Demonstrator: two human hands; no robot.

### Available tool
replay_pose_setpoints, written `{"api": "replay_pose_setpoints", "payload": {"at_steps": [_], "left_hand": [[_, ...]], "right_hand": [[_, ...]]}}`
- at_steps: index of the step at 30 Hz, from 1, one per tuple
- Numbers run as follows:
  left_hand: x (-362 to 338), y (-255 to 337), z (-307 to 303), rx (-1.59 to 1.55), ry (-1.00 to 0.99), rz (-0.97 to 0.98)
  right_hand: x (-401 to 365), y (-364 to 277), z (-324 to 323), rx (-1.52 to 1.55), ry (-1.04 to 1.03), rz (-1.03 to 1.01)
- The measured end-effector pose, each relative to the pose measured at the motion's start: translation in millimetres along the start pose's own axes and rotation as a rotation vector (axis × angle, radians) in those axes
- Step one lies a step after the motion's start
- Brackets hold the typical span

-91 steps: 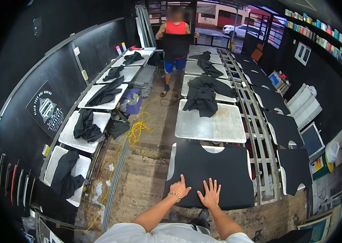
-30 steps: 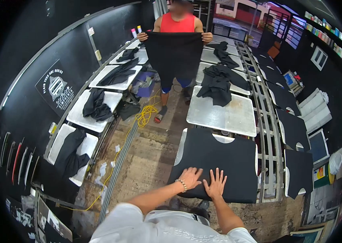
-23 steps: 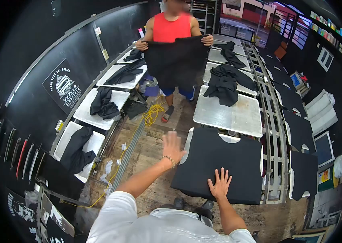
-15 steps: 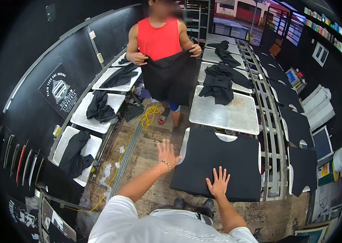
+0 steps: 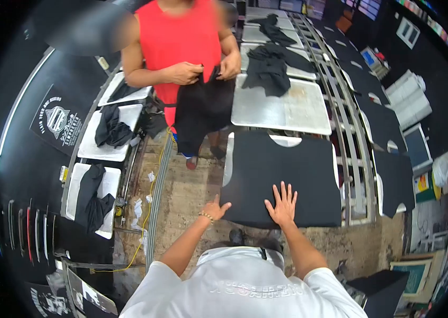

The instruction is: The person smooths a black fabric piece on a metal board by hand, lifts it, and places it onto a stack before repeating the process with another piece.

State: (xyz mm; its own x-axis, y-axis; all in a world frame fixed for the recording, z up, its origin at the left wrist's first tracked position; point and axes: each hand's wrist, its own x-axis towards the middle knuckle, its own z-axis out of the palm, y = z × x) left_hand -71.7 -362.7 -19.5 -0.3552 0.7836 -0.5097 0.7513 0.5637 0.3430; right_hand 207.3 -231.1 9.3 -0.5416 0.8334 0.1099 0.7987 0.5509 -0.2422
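A black shirt (image 5: 298, 164) is spread over a white board in front of me, with pale strips of the board showing at its neck opening and left side. My right hand (image 5: 283, 205) lies flat on the lower middle of the shirt, fingers spread. My left hand (image 5: 215, 208), below a beaded bracelet, is at the shirt's lower left edge, its thumb apart and reaching onto the cloth. Its fingers point away from me, partly foreshortened. Neither hand grips the fabric.
A co-worker in a red sleeveless top (image 5: 179, 42) stands across from me, holding a black garment (image 5: 205, 106). White boards (image 5: 282, 111) with crumpled black shirts line both sides. A metal rail frame (image 5: 348, 132) runs along the right. A yellow cord (image 5: 152, 212) lies on the floor.
My left hand has come down from the air to the shirt's left edge. My right hand stays flat on the shirt. The co-worker has come closer, drawing the garment together between both hands.
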Motion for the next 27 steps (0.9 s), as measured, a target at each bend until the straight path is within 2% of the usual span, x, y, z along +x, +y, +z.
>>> {"api": "replay_pose_setpoints", "payload": {"at_steps": [1,3,4,6,7,9,11,13,14,16,17,19,20,22,23,27], "left_hand": [[2.0,-14.8,11.2,0.011,-0.032,0.006],[2.7,-39.8,29.8,-0.292,-0.176,-0.020],[-4.8,-45.2,37.8,-0.283,-0.195,-0.019],[-28.4,-49.5,43.0,-0.910,-0.371,-0.216],[-34.3,-50.0,47.4,-1.067,-0.416,-0.333],[-37.9,-85.6,76.4,-0.706,-0.347,-0.147],[-28.6,-132.6,132.1,-0.069,-0.373,-0.153],[-31.6,-177.3,177.8,0.393,-0.518,0.061],[-36.9,-191.9,185.2,0.395,-0.520,0.064],[-47.5,-211.1,193.1,0.526,-0.775,0.543],[-53.6,-210.8,195.0,0.529,-0.783,0.545],[-71.3,-202.5,195.6,0.107,-0.579,0.113],[-76.3,-193.3,192.5,0.110,-0.584,0.112],[-76.8,-173.6,182.7,-0.035,-0.526,-0.122],[-68.7,-181.4,194.0,-0.057,-0.507,-0.036],[-53.0,-152.7,189.8,-0.055,-0.414,0.005]], "right_hand": [[1.0,-0.6,-2.4,0.007,0.000,0.002],[-0.3,-1.2,-2.1,-0.002,-0.016,0.010],[-1.8,-0.6,-1.6,0.000,-0.027,0.028],[-0.7,-0.2,0.3,-0.019,-0.022,0.018],[-0.6,-0.1,0.7,-0.026,-0.024,0.021],[1.9,-0.3,-0.7,-0.026,-0.027,0.029],[-0.3,-1.0,-0.9,-0.027,-0.030,0.035],[-0.4,-0.7,-0.8,-0.027,-0.036,0.034],[0.3,-0.2,-0.4,-0.028,-0.036,0.039],[-0.6,0.3,1.0,-0.019,-0.031,0.037],[-1.0,0.2,0.8,-0.017,-0.035,0.044],[-0.5,-0.3,0.4,-0.039,-0.034,0.040],[-0.7,-0.7,0.2,-0.036,-0.037,0.044],[0.7,-0.8,-0.2,-0.055,-0.055,0.047],[1.2,-1.1,-0.6,-0.055,-0.056,0.046],[0.9,-1.8,-0.2,-0.064,-0.061,0.048]]}}
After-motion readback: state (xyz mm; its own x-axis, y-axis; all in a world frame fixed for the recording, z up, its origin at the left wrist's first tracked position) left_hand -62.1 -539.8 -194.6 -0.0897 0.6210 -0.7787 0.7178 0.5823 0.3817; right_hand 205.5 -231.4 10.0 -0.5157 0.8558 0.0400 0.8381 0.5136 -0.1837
